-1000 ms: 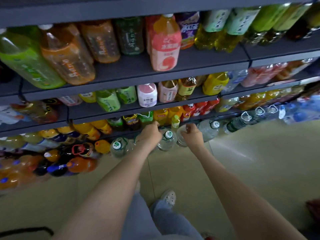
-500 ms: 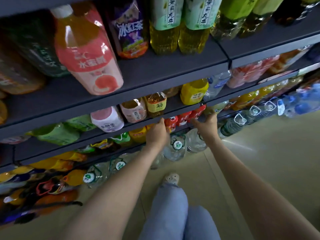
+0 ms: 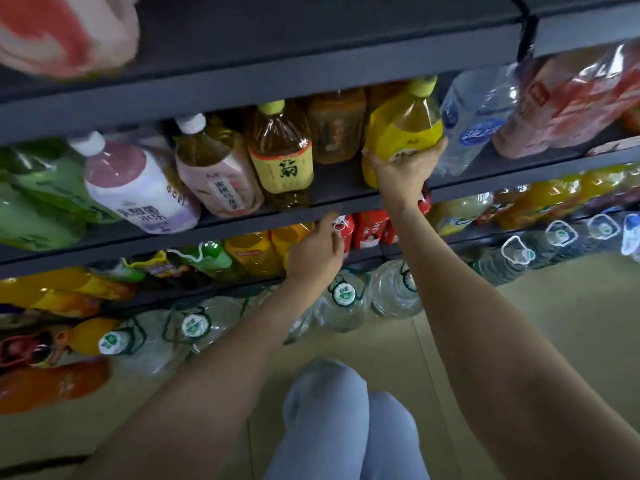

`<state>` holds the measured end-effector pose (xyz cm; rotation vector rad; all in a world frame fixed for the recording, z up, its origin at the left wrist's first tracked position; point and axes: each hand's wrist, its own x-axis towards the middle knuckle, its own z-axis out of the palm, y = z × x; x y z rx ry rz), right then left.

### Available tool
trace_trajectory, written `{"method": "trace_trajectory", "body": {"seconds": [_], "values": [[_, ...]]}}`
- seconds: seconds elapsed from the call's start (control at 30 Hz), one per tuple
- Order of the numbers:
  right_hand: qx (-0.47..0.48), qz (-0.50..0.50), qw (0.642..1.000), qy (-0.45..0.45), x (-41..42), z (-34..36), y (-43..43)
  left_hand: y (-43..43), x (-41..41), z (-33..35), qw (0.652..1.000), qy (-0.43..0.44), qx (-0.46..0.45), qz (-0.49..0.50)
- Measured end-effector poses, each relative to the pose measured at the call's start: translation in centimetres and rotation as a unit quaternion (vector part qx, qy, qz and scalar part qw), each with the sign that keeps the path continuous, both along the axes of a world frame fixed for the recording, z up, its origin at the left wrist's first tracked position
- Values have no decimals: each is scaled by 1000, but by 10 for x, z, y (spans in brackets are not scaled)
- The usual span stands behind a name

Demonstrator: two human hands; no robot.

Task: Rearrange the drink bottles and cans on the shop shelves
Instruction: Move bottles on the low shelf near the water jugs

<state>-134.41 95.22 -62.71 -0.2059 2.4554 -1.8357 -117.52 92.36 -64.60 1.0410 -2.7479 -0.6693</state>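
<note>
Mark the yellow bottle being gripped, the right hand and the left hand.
yellow bottle (image 3: 403, 128): head view, on its yellow label above the fingers.
right hand (image 3: 403, 171): head view, back of the hand.
left hand (image 3: 316, 252): head view, back of the hand.

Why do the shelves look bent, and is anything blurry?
Head view: the wide-angle lens bows the shelf edges; the pink bottle at top left is smeared by blur; the yellow bottle in the right hand looks sharper; lighting is dim.

One head-worn wide-angle view, close to the shelves (image 3: 346, 202), looks forward and down along their front edges to the floor (image 3: 554, 323).
</note>
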Motion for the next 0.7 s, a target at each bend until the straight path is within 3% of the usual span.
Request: {"method": "trace_trajectory", "body": {"seconds": [0.1, 0.23, 0.43, 0.7], "values": [[-23, -7, 1000, 18, 3, 0, 4, 9, 13, -5, 999, 31, 17, 19], [-2, 15, 1000, -25, 28, 22, 37, 22, 29, 20, 990, 64, 107, 71], [27, 66, 992, -100, 105, 87, 97, 61, 58, 100, 964, 9, 262, 50], [56, 198, 972, -113, 206, 160, 87, 49, 125, 168, 954, 52, 275, 109]]}}
